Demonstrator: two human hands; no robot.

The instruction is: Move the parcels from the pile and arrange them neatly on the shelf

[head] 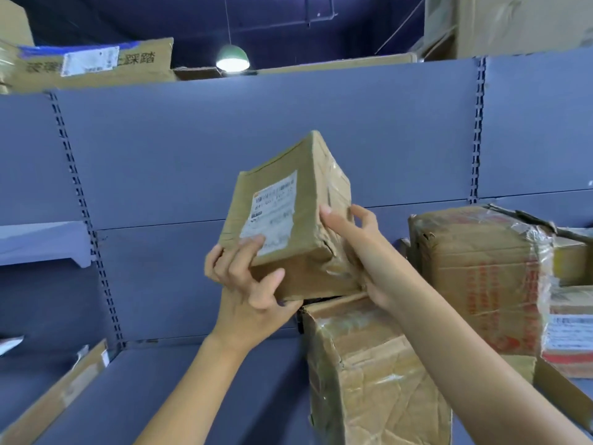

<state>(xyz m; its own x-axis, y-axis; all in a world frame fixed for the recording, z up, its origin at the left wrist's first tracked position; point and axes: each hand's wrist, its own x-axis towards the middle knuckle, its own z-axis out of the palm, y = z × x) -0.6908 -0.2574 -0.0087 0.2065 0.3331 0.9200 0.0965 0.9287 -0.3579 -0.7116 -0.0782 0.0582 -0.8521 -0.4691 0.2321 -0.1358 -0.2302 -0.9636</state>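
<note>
Small taped parcel (285, 220), white label uppermost: held tilted just above the crumpled carton (369, 364), which is stood on the blue shelf (192, 380). It is gripped by both hands, the left hand (247, 284) curled round its lower near corner and the right hand (356, 252) clasped on its taped side. A red-printed carton (481, 284) is stood just right of the crumpled carton.
</note>
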